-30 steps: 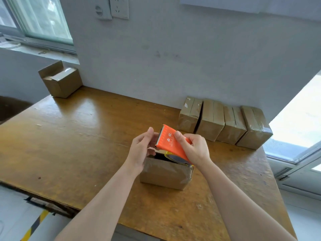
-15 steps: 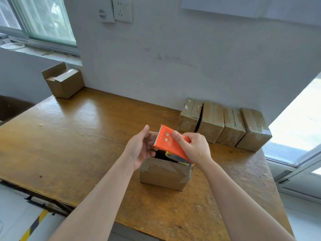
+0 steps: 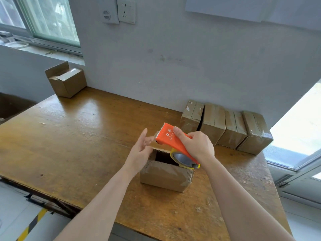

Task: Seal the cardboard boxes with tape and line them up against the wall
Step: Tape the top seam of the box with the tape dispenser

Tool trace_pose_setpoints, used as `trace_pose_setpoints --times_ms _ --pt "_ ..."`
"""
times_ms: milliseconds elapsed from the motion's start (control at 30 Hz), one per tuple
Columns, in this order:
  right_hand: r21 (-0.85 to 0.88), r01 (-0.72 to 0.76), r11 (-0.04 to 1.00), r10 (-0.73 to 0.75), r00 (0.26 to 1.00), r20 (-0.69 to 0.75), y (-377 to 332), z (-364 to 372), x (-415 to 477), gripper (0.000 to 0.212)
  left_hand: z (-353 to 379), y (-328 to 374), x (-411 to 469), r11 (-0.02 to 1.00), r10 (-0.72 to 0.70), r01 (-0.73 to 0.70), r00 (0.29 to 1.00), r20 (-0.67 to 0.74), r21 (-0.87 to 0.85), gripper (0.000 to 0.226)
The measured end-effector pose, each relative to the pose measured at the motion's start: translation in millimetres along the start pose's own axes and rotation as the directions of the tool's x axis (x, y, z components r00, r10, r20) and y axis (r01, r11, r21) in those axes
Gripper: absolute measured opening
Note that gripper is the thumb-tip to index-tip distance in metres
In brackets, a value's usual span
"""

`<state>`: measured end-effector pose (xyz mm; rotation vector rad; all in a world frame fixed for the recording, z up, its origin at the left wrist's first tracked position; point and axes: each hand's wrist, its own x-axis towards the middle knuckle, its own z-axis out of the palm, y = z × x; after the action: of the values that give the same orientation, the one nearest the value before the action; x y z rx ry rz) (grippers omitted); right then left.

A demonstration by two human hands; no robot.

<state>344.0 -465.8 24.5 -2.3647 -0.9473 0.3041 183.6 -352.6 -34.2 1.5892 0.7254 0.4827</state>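
While the right hand [image 3: 196, 145] clasps the orange tape dispenser [image 3: 171, 140], its fingers wrapped round the handle and one digit stretched along the orange face, the tool hangs tilted over the open cardboard box [image 3: 165, 174]. The dispenser's toothed edge points up and away toward the wall [image 3: 191, 58]. Its tape roll [image 3: 182, 158], yellow-rimmed with a grey core, sits low above the box's right rim.

The left hand [image 3: 140, 150] hovers just left of the toothed edge with its fingers straight and loose, gripping nothing. The fingertips are blurred, so it cannot be told whether they touch a tape end. The heel of this hand is over the box's near-left corner.

The box stands on the wooden table [image 3: 78, 136], near the front edge and a little right of centre. Its top is not closed, and a dark interior shows between the two hands. Shiny tape already covers its near face.

Behind it, four sealed boxes [image 3: 225, 127] stand side by side in a row against the wall at the table's right end, wrapped in glossy tape. A thin dark gap shows between the first and second from the left. A further unsealed box [image 3: 66, 80], flaps raised, sits at the far left corner of the table beneath a window [image 3: 46, 20]. A wall socket [image 3: 126, 10] is mounted high on the wall.
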Motion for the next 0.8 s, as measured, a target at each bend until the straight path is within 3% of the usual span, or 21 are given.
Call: trace_pose_setpoints --times_ms 67,133,267,400,500,567,633,733,800 --pt "0.038 -0.008 0.999 0.007 1.0 0.028 3 0 1 0.076 -6 -20 -1 0.93 0.032 -0.038 0.999 0.021 0.367 0.05" --pt "0.059 0.002 0.998 -0.006 0.997 0.074 0 1 1 0.079 -9 -31 1 0.812 0.123 -0.113 0.992 0.022 0.573 0.03" --pt "0.066 0.017 0.998 -0.025 0.991 0.129 -11 5 3 0.071 -5 -40 9 0.801 0.13 -0.074 0.99 -0.05 0.594 0.014" --pt "-0.082 0.025 0.996 -0.009 0.981 0.194 -12 16 5 0.071 0 -41 11 0.84 0.11 -0.026 0.986 -0.122 0.542 0.003" --pt "-0.209 0.021 0.978 0.029 0.972 0.232 -3 32 5 0.075 -1 -39 13 0.836 0.063 0.001 0.993 -0.099 0.549 0.013" --pt "-0.236 0.016 0.972 0.042 0.971 0.237 -1 36 8 0.075 -4 -40 17 0.905 -0.014 0.069 0.991 -0.131 0.42 0.014" --pt "-0.24 0.014 0.971 0.047 0.968 0.247 -3 38 12 0.073 -9 -39 18 0.979 -0.123 0.15 0.975 -0.185 0.14 0.02" --pt "-0.268 0.022 0.963 0.047 0.967 0.249 -5 41 16 0.073 -12 -37 17 0.95 -0.293 0.273 0.947 -0.131 -0.152 0.033" --pt "-0.294 0.028 0.955 0.05 0.965 0.257 -5 43 18 0.073 -14 -34 17 0.905 -0.39 0.371 0.919 -0.056 -0.21 0.04"
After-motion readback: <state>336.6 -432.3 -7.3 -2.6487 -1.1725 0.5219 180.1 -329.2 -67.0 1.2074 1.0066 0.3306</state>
